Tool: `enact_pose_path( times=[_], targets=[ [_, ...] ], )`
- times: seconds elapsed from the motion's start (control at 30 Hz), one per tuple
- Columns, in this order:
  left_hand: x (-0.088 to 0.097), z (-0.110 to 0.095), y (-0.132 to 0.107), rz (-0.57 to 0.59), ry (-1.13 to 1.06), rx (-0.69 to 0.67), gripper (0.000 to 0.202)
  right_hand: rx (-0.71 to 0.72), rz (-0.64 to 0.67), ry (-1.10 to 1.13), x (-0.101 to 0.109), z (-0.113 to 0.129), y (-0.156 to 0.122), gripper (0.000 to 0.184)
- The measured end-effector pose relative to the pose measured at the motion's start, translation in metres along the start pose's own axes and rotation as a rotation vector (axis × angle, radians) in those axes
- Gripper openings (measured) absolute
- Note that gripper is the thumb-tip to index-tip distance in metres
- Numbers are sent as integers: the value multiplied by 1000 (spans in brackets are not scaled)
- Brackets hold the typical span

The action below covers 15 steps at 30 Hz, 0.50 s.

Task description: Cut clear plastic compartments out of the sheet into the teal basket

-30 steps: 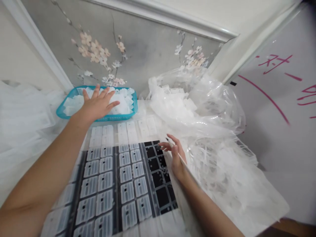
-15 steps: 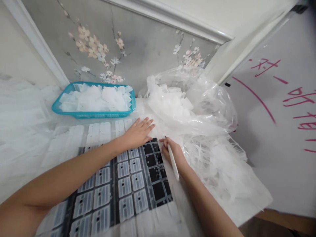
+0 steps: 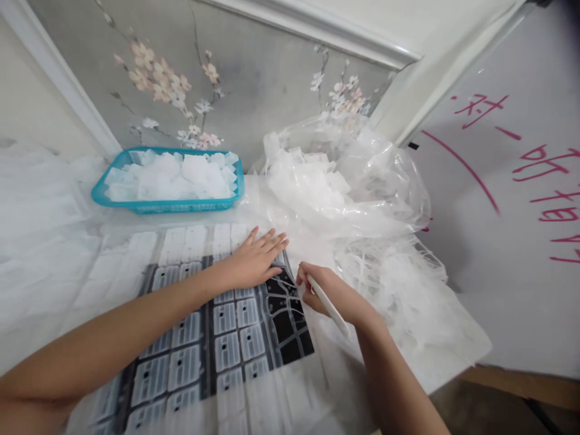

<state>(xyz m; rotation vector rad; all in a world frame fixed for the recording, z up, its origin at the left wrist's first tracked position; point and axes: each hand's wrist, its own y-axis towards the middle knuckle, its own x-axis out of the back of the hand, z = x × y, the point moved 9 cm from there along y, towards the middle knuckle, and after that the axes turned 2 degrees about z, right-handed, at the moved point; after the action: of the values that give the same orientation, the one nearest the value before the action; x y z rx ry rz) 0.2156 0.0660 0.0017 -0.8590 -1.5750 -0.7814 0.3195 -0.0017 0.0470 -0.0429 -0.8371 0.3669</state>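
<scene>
Sheets of translucent white film with rows of cut rectangular pieces [image 3: 227, 351] lie over a black backing [image 3: 283, 326]. My left hand [image 3: 254, 261] lies flat on the sheet's far part, fingers spread. At its right edge, my right hand [image 3: 324, 287] is closed around a slim white pen-shaped tool [image 3: 333, 311], whose tip is hidden. Its fingertips are at thin translucent strips [image 3: 283, 293], which curve out of line over the black part toward that hand. Whether the fingers also pinch the strips I cannot tell.
A blue basket [image 3: 188, 206] full of translucent white pieces stands against the wall. Right of it sits a clear plastic bag [image 3: 385, 181] with similar pieces. A heap of thin white strips [image 3: 403, 302] lies at the right, beside a whiteboard [image 3: 475, 241] with red writing.
My right hand has moved a little right and turned, with the tool still in it. The straight strips over the black part now bend toward it. My left hand stays spread on the sheet.
</scene>
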Motion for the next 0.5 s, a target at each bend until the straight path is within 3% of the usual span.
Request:
enact_pose_path(
  times=[0.1,0.2,0.27,0.37,0.5],
  targets=[
    [1,-6,-4,6,-9,-1,71,-30,-122,133,9,-11,4,6],
    [3,-5,-3,9,-39,-10,67,-93,-417,421,23,-37,9,20],
    [6,-1,-1,5,-59,-6,60,-121,-528,679,18,-54,14,21],
    [10,3,3,-10,-65,-18,51,-155,-512,872,-1,-64,22,16],
    [14,-3,5,-44,-42,-81,42,-172,-552,827,-10,-62,22,20]
  ],
)
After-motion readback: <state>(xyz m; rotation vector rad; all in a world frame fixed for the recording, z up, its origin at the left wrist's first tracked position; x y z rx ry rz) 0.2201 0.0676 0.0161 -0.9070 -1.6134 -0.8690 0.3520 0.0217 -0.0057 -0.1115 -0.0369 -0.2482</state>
